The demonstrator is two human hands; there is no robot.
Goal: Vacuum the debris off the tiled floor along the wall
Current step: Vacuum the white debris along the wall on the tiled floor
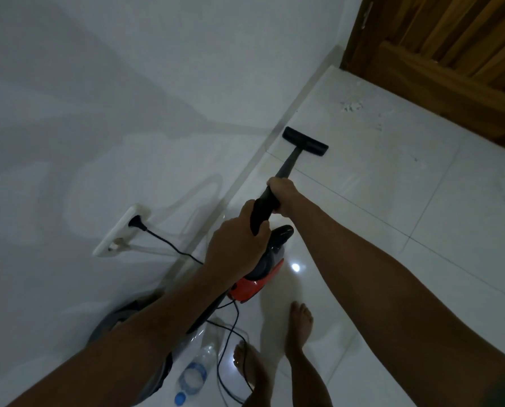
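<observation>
A red and black vacuum [257,277] hangs above the white tiled floor [377,207]. My left hand [236,245] grips its black handle. My right hand [280,195] grips the black tube higher up. The tube runs forward to the flat black nozzle [305,141], which rests on the floor close to the white wall [127,83]. Pale debris [352,106] lies scattered on the tiles beyond the nozzle, toward the wooden door [451,48], with more specks further right [421,163].
The vacuum's black cord [169,245] runs from a plug in a wall socket [121,230] and loops on the floor by my bare feet [301,321]. A clear plastic bottle [195,374] lies on the floor by a grey round object [116,318] at the wall.
</observation>
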